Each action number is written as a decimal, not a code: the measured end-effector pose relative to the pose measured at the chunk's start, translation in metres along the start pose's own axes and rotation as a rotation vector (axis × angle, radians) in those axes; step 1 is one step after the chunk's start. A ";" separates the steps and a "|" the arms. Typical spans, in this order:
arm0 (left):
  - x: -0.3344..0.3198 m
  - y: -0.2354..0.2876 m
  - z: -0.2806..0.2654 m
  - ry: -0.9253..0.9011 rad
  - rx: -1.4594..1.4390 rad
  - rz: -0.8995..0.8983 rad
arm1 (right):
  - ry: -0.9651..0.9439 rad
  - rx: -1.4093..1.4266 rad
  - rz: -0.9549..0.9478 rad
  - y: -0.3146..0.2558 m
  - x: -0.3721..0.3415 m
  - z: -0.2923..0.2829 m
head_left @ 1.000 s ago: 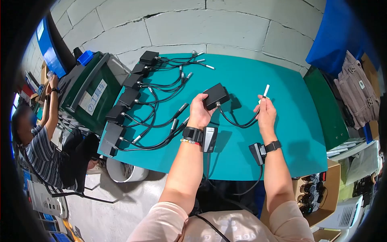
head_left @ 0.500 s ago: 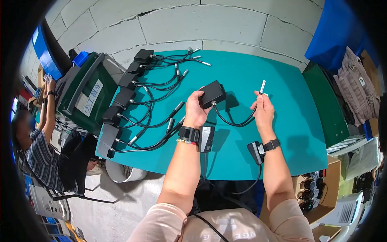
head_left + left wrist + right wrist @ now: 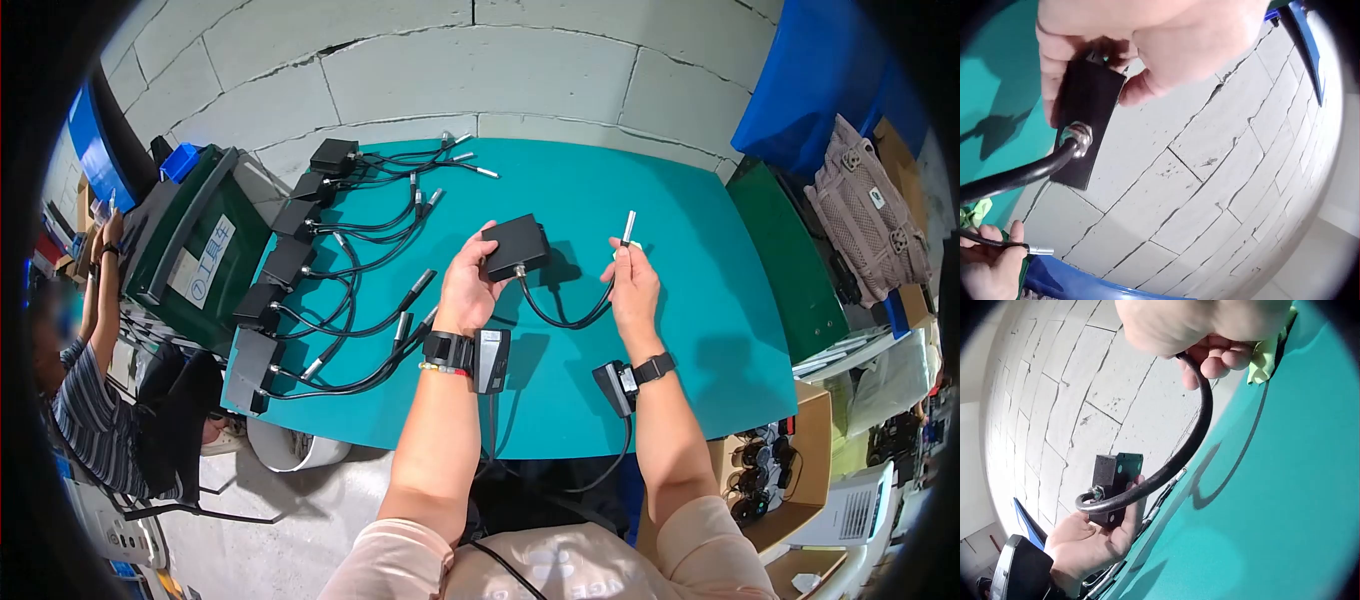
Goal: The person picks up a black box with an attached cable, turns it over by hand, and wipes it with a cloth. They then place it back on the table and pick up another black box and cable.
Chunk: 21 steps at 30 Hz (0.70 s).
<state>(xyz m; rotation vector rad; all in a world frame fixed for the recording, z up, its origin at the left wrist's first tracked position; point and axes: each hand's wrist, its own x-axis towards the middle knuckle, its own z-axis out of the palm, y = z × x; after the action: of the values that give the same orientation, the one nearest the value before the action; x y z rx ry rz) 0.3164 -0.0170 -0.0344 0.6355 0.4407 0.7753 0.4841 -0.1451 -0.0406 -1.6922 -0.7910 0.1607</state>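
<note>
My left hand (image 3: 466, 290) holds a small black box (image 3: 516, 247) above the table, thumb on one side and fingers on the other in the left wrist view. A black cable (image 3: 565, 325) leaves the box through a metal gland (image 3: 1077, 139) and curves across to my right hand (image 3: 637, 290). There, thumb and fingers pinch the cable's end just below its silver plug (image 3: 628, 227), which points up and away from me. A pale yellow-green cloth (image 3: 1263, 362) shows beside the right hand's fingers. Each wrist wears a strapped-on camera.
Several similar black boxes (image 3: 287, 262) stand along the left edge of the green table (image 3: 690, 330), their plugged cables stretching rightward. Behind rises a block wall (image 3: 480, 80). A seated person (image 3: 95, 390) is beyond a green tool cart (image 3: 205, 265). At right sits an open cardboard box (image 3: 815, 470).
The head view has swung, so the table and its boxes appear further left in it. Both hands keep their hold on the black box and the cable end.
</note>
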 end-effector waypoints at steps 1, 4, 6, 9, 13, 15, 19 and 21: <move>-0.001 0.000 0.002 0.004 -0.005 -0.004 | -0.003 -0.005 0.003 0.001 0.000 0.000; -0.006 0.002 0.008 -0.048 0.059 0.018 | -0.003 -0.005 -0.049 0.003 0.001 0.000; -0.007 0.002 0.008 -0.016 0.040 0.036 | -0.002 0.010 -0.065 0.009 0.003 0.000; -0.005 0.002 0.008 -0.015 0.001 0.048 | 0.003 0.052 -0.002 0.007 0.002 0.000; -0.004 0.001 0.006 -0.050 0.008 0.044 | 0.016 0.050 0.010 0.004 0.001 -0.001; -0.006 0.000 0.007 -0.069 0.003 0.045 | 0.037 0.009 -0.041 0.005 0.002 -0.001; -0.004 0.000 0.004 -0.123 0.001 0.063 | 0.076 0.078 -0.004 0.001 0.003 -0.001; -0.005 0.000 0.009 -0.130 -0.014 0.084 | 0.070 0.125 0.016 0.004 0.002 -0.001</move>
<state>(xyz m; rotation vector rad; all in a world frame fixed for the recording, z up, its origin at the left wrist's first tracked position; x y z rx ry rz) 0.3187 -0.0240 -0.0268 0.6907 0.2915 0.8111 0.4878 -0.1447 -0.0435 -1.5782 -0.7018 0.1580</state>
